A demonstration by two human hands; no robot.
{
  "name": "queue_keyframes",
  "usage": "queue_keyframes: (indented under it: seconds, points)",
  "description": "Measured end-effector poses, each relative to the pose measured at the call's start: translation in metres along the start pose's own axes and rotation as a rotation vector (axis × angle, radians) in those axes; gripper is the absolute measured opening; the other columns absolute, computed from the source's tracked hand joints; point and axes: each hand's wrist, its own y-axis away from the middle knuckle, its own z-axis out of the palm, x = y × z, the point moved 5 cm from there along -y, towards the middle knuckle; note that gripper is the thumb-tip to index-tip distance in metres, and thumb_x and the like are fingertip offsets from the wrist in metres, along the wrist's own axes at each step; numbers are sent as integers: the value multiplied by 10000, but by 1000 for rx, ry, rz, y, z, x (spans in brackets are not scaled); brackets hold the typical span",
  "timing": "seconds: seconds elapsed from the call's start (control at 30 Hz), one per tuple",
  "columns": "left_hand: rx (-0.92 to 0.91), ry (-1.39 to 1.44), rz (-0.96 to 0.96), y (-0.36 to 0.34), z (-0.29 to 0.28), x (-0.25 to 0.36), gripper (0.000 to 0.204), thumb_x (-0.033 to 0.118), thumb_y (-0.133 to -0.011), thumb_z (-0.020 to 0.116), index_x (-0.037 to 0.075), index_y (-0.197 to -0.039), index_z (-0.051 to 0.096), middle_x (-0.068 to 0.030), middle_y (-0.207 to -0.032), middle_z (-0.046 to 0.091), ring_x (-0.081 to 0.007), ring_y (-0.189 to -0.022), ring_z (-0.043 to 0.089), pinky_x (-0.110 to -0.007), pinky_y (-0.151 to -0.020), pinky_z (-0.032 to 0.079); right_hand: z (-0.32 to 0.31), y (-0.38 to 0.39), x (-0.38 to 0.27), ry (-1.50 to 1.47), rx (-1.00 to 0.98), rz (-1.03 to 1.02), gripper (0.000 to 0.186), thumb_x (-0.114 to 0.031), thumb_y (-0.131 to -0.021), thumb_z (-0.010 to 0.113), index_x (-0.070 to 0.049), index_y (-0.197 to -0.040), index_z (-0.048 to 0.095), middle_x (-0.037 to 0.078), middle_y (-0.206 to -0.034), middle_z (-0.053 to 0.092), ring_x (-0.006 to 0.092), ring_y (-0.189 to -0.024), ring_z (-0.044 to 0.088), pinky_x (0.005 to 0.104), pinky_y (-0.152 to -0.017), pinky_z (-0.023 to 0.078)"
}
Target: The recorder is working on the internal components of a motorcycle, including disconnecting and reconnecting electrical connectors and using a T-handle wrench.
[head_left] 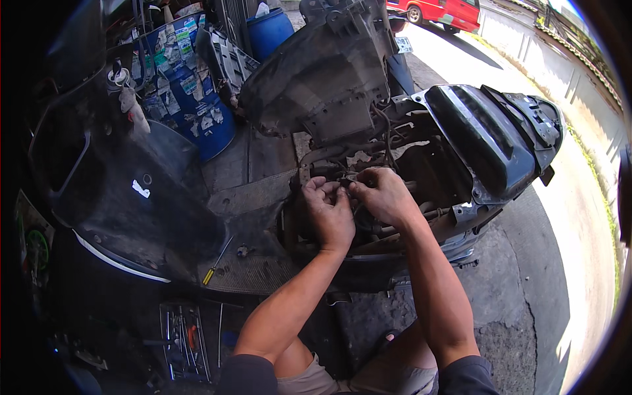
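My left hand (329, 210) and my right hand (385, 197) meet in the opened middle of a dark scooter, among black hoses and wiring (388, 131). Both have curled, closed fingers around a small dark part (347, 184), too hidden to name. The scooter's raised seat (316, 79) stands tilted up behind them, its underside showing. A yellow-handled screwdriver (214, 268) lies on the ribbed footboard (257, 273), left of my left hand.
The dark front body (105, 191) fills the left, the rear section (480, 145) the right. A metal tool tray (178, 368) sits below left. Blue drums (266, 33) stand behind. A red vehicle (447, 13) is beyond the sunlit path (573, 224).
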Motion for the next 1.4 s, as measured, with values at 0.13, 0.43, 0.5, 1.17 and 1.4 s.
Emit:
queue_keyframes:
  seconds: [0.13,0.43,0.5,1.17,1.4]
  points:
    - [14,-46,88,-3,-5,-10,361,-75,-964,584,14,-1255,391,-110,-1043,608,-135,-897,638,-263,-786,564,4,-2,1,-48,-20,18,385,-246,-875,681,80,-1076,720,289,-990,720,400,-997,712,431,-897,536]
    - [-33,-146,203,1,-3,-7,209,-48,-974,598,6,-1164,530,-65,-1055,606,-100,-914,608,-256,-819,524,4,-2,0,-24,-44,65,420,-258,-890,689,99,-1111,701,255,-999,731,300,-954,723,389,-872,531]
    - [-25,-148,205,0,-3,-10,198,-29,-979,605,-10,-1173,571,-60,-1055,629,-100,-917,618,-258,-826,526,4,-2,-1,-16,-42,66,419,-260,-890,688,99,-1104,702,254,-994,730,304,-950,724,389,-870,531]
    - [-12,-126,21,-6,-9,-15,157,1,-968,604,-31,-1112,657,-115,-1098,691,-173,-992,667,-310,-884,539,15,-1,9,-72,31,57,376,-254,-894,688,73,-1081,702,265,-971,723,335,-946,727,404,-858,535]
    - [-18,154,-224,-5,-3,-10,118,-10,-1000,544,9,-1084,624,-46,-1022,649,-111,-927,622,-259,-840,523,18,3,1,-54,125,2,338,-236,-867,680,71,-1006,705,286,-976,710,429,-994,690,456,-893,530]
